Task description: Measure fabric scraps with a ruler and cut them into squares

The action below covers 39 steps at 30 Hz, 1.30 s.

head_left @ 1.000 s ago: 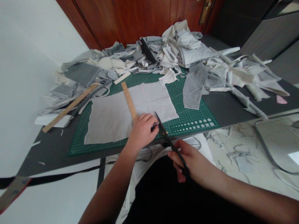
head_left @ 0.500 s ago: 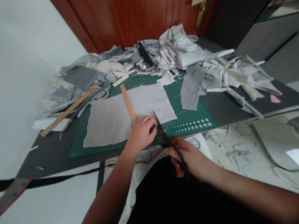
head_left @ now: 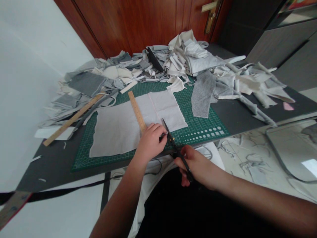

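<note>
A light grey piece of cloth [head_left: 111, 132] lies flat on the green cutting mat [head_left: 81, 158], a faint pinkish line running across its right part. My left hand [head_left: 152, 138] is closed on the cloth's near edge, thumb against curled fingers. Beneath or beside those fingers ends a wooden ruler [head_left: 136, 109] that crosses the cloth; whether the hand touches it I cannot tell. In my right hand [head_left: 192, 163] are black scissors [head_left: 177, 148], pointing up and left. Their tip is over the cloth, just right of my left fingers. The lower handles are partly hidden by the hand.
Heaped fabric scraps [head_left: 173, 64] line the back of the dark table [head_left: 56, 172], against a wooden door [head_left: 138, 23]. A second wooden ruler [head_left: 74, 119] lies at left. One dark grey fabric piece [head_left: 203, 94] overlaps the mat's right side. Scraps [head_left: 255, 165] litter the floor.
The scissors have closed further, their handles and blades now nearer together. My left hand stays on the cloth's edge, and the view has tilted slightly.
</note>
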Each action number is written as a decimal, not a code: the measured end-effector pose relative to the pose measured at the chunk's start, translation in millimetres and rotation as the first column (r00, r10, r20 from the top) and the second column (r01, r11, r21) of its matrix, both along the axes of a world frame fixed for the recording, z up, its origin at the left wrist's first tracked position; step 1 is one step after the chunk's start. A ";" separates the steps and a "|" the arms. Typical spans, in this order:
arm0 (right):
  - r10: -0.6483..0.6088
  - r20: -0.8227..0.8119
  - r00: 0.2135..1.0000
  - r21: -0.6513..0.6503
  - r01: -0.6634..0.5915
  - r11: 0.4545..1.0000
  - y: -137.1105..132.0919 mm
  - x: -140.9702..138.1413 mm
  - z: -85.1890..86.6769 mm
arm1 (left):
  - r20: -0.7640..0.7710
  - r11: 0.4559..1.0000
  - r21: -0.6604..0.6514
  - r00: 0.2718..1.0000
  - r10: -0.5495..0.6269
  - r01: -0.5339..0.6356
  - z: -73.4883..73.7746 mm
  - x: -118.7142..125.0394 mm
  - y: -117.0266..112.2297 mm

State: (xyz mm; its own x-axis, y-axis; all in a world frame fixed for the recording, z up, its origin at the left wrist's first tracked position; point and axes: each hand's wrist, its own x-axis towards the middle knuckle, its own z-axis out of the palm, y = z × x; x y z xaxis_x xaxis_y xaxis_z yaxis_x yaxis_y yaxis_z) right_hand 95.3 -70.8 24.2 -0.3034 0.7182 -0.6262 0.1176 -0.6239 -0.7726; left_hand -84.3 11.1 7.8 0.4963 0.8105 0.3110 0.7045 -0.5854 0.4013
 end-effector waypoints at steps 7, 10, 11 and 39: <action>-0.012 -0.020 1.000 -0.012 0.012 1.000 -1.1 -1.5 4.0 | 0.009 1.000 -0.011 1.000 0.004 -0.004 0.7 -0.2 -0.4; -0.011 -0.021 1.000 -0.010 0.011 1.000 -1.5 0.4 5.9 | 0.003 1.000 -0.007 1.000 0.005 -0.005 0.9 -0.3 -0.2; -0.016 -0.020 1.000 -0.014 0.015 1.000 -1.4 1.0 6.4 | 0.001 1.000 -0.004 1.000 0.004 -0.004 0.9 -0.3 -0.1; -0.010 -0.025 1.000 0.000 0.010 1.000 22.2 -3.0 9.5 | -0.034 1.000 -0.007 0.999 -0.010 0.010 0.5 -1.7 0.2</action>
